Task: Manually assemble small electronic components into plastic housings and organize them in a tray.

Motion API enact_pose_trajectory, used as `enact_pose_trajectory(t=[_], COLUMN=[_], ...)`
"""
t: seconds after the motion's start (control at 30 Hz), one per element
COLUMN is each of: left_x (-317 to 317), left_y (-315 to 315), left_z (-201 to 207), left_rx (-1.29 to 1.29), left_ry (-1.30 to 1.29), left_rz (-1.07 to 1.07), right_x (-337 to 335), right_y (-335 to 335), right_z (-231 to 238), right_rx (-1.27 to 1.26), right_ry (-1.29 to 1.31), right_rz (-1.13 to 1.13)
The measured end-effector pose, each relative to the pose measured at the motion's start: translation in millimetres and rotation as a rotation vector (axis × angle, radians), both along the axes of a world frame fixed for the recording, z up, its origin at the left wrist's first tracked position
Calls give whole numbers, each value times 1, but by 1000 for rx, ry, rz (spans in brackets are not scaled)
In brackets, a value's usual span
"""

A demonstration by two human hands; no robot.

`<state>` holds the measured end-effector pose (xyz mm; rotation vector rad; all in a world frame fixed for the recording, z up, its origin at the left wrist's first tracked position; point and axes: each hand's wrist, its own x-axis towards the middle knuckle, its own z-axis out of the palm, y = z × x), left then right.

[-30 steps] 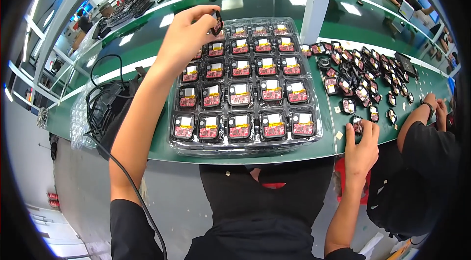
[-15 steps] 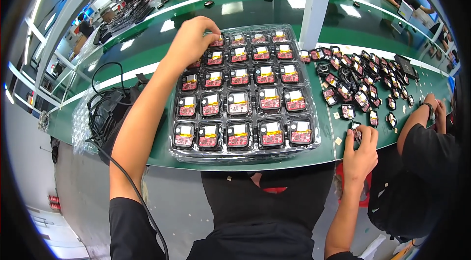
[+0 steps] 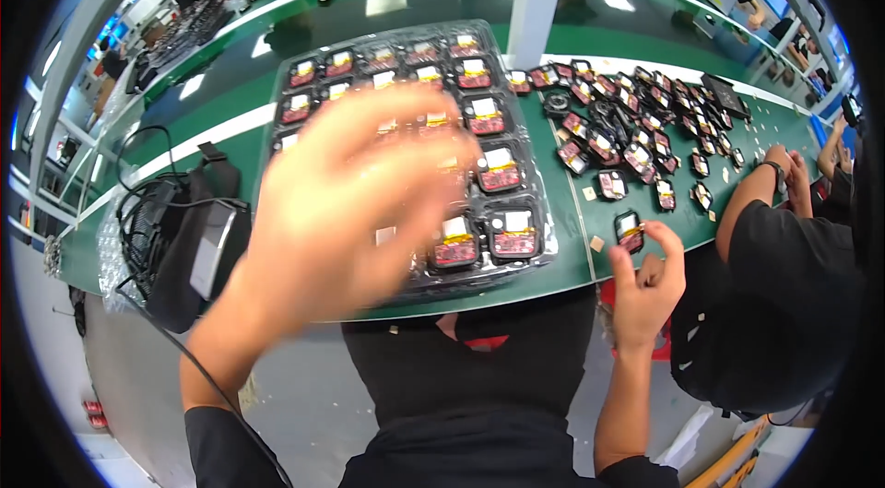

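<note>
My left hand (image 3: 359, 202), smeared by motion, is over the clear plastic tray (image 3: 537, 188) and hides much of its middle and near left. Rows of small square devices, with black frames, red circuit boards and white and yellow parts, fill the visible pockets. Right of the tray, my right hand (image 3: 650, 290) has its thumb and forefinger on the edges of a single device (image 3: 630, 230), tilted at the table's near edge. Beyond it spreads a loose pile of similar devices (image 3: 638, 156).
A grey post (image 3: 539, 4) rises behind the tray. At left sit black cables (image 3: 147, 235), a dark bag (image 3: 180, 285) and bubble wrap (image 3: 112, 253). A co-worker's arm (image 3: 747, 202) rests at the right. More people sit across the green belt (image 3: 415, 9).
My left hand has come back from the tray's far left, nearer to me. My right hand still has the device, its fingers now more spread. The whole view has shifted.
</note>
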<state>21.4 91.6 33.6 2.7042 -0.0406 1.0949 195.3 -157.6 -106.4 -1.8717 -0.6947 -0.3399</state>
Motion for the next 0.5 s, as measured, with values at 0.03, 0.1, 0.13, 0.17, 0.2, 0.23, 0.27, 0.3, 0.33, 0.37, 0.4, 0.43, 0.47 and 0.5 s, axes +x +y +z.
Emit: enact_pose_trajectory(t=[0.03, 0.1, 0.13, 0.17, 0.2, 0.23, 0.27, 0.3, 0.33, 0.37, 0.4, 0.43, 0.47, 0.5], left_x=[-9, -31, -37, -42, -45, -44, -43, -50, -49, -48, -47, -48, -49, -52], left_y=[-20, -49, -61, -74, -85, -93, -101, -113, -124, -129, -131, -131, -131, -132], left_z=[-3, -7, -11, -25, -42, -54, -68, -84, -93, -103, -112, -119, -124, -128], left_rx=[-96, -229, -373, -546, -718, -816, -913, -1064, -1343, -1397, -1454, -1466, -1485, -1495], left_ry=[15, 25, 72, 60, 41, 26, 10, 8, -49, -123, -197, -200, -222, -244], left_rz=[-100, -330, -374, -387, -397, -353, -305, -256, -250, -313, -379, -368, -391, -410], right_x=[-8, -29, -37, -46, -58, -68, -71, -74, -76, -78, -80, -81, -83, -87], right_y=[-5, -6, -2, -3, -5, -11, -6, -2, -1, -1, -2, -2, -1, 2], right_z=[1, 8, 11, 16, 21, 24, 25, 25, 26, 24, 24, 24, 24, 21], right_rx=[61, 181, 243, 249, 253, 258, 321, 332, 332, 309, 298, 260, 222, 232], right_ry=[-19, 13, -20, 41, 98, 242, 237, 256, 271, 286, 299, 371, 442, 421], right_rz=[96, 365, 496, 567, 639, 667, 764, 842, 911, 940, 944, 955, 966, 927])
